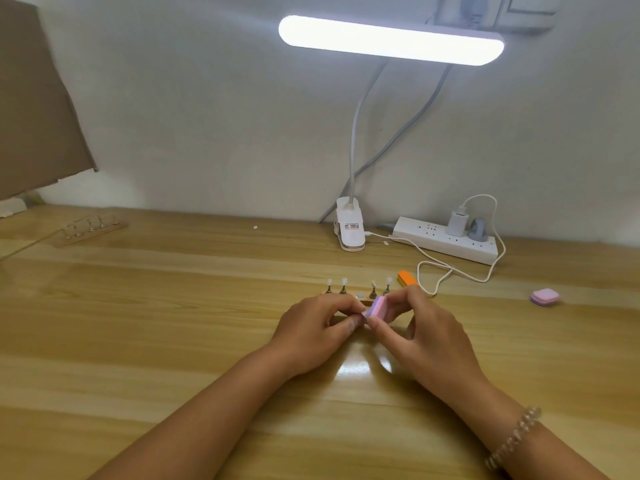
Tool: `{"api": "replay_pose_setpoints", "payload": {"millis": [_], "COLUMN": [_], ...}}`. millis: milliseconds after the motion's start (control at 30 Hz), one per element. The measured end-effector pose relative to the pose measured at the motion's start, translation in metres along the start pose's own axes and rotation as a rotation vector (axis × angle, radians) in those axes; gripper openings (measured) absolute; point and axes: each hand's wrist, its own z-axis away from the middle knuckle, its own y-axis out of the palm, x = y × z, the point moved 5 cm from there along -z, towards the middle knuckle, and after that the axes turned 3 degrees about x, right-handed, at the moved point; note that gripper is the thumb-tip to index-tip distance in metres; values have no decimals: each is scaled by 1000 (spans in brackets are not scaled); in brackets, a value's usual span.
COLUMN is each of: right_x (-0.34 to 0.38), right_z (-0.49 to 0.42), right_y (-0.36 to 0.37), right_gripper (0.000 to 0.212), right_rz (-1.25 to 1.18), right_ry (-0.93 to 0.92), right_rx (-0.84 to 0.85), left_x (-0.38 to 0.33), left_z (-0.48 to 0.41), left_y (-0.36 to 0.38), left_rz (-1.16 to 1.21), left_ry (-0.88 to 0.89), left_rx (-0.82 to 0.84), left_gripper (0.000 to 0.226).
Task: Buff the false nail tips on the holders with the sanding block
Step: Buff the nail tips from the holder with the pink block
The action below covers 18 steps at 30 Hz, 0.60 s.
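Cardboard sheet (pixel 34 98) leans against the wall, far to the left of and beyond the near holder row (pixel 358 295), which serves as reference for all positions below. A second holder strip (pixel 90 227) lies on the wooden table (pixel 173 341), well to the left of the row and further back.

Left hand (pixel 311 332) rests just in front of the row's left end. Its fingers are curled, and the thumb and index finger pinch a small pale piece (pixel 364 314). What this piece is cannot be made out.

The row carries four upright pins, each topped with a nail tip (pixel 344 280), two on each side of a round grey disc (pixel 360 295).

Clip lamp (pixel 350 225) stands directly behind the row at the wall, and its lit bar (pixel 391 39) hangs high above.

Sanding block (pixel 377 308), pink and purple, is held just in front of the row's right half, touching the pinched piece. Right hand (pixel 426 336) grasps the block between thumb and curled fingers, in front and to the right of the row.

An orange block (pixel 407 278) lies just beyond the row's right end. A power strip (pixel 446 240) sits behind and to the right, with a white cable (pixel 450 268) looping toward the row.

A bead bracelet (pixel 516 438) circles the right wrist. A second pink pad (pixel 544 296) lies well to the right of the row.
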Motion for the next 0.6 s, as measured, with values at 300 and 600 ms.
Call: {"api": "replay_pose_setpoints", "payload": {"millis": [300, 600], "right_x": [8, 16], "right_z": [3, 7], "right_y": [1, 3], "right_gripper": [33, 39], "right_rz": [88, 56], "right_ry": [-59, -97], "right_rx": [16, 69], "left_x": [2, 0], "left_z": [0, 2], "left_y": [1, 0], "left_rz": [-5, -12], "left_ry": [-9, -13], "left_rx": [17, 44], "left_gripper": [21, 23]}}
